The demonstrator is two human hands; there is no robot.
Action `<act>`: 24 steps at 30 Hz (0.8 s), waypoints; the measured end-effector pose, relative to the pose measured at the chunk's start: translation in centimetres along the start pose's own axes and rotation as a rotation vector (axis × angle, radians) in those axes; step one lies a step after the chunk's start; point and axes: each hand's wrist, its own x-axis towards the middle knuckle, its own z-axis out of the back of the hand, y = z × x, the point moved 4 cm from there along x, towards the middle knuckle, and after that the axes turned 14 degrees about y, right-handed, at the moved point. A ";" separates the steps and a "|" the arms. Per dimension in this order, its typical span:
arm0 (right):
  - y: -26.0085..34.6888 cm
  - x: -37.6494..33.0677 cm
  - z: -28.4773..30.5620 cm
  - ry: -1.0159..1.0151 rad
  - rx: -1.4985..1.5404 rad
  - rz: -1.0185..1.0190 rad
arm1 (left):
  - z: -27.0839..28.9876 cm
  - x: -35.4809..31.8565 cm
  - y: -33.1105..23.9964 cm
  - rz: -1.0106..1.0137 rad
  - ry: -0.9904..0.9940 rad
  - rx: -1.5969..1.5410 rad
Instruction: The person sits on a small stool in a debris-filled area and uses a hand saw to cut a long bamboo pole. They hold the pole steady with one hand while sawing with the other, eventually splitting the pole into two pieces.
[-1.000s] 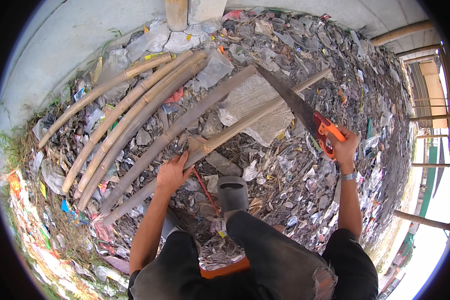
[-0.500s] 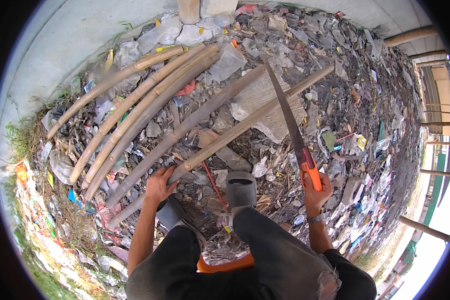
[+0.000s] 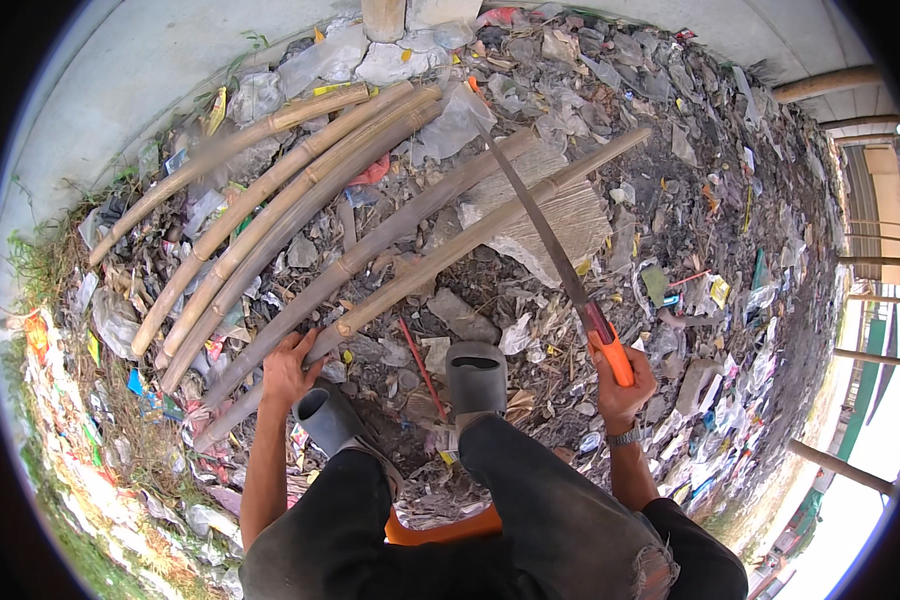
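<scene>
My left hand is closed around the near part of a bamboo pole, the closest in a row of poles. This pole slants from my left up to the right, its far part over a flat stone slab. In my right hand is a handsaw, held by its orange handle. The long dark blade points away and to the left, crossing over the pole above the slab. Whether the teeth touch the pole, I cannot tell. A greyish bamboo pole lies just beyond the held one.
Several more bamboo poles lie at the left toward a pale wall. Plastic scraps and rubble cover the ground. My feet wear grey clogs, with an orange seat edge below me. Wooden posts stand at the right.
The saw has swung so its tip points further left. The held pole has shifted a little to the left with my left hand, and its far end has drawn back.
</scene>
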 end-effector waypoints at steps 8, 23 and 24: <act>-2.4 1.6 -2.1 0.006 -0.025 -0.028 | 0.6 0.0 0.2 0.025 0.055 -0.037; -5.5 1.9 -3.0 0.009 -0.001 -0.031 | 7.8 6.8 3.1 -0.018 -0.215 0.126; -5.4 1.6 -3.1 0.014 0.004 -0.040 | 9.4 6.4 4.6 0.025 -0.286 0.172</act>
